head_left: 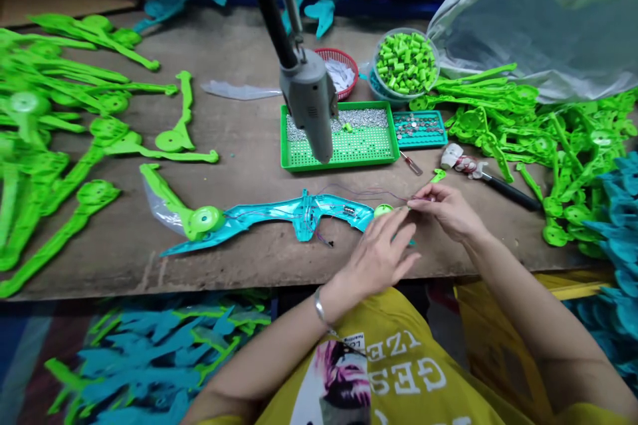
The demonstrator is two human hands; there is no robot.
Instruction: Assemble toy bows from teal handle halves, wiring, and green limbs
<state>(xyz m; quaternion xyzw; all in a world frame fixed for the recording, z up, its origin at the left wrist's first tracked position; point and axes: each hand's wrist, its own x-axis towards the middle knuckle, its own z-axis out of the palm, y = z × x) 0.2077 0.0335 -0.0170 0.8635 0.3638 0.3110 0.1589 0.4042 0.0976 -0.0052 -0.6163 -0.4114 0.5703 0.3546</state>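
A blue plastic bow-shaped shell (269, 212) lies across the front of the table, its hollow side up, with thin wires and small parts inside. On its left end sits a green arm with a round hub (205, 220). My left hand (381, 249) rests over the shell's right end, fingers stretched out, covering much of it; a green round part (383, 210) shows beyond the fingers. Just to the right, my right hand (451, 212) pinches thin dark wires (366, 190) that run back leftward over the shell. A small green piece (438, 176) lies just beyond my right hand.
An electric screwdriver (312, 106) hangs above a green tray (341, 163) of screws. Beside it are a blue tray (421, 129), a screwdriver (411, 163), a hammer (498, 184) and a tub of green pieces (406, 63). Green parts (40, 119) pile up at both sides.
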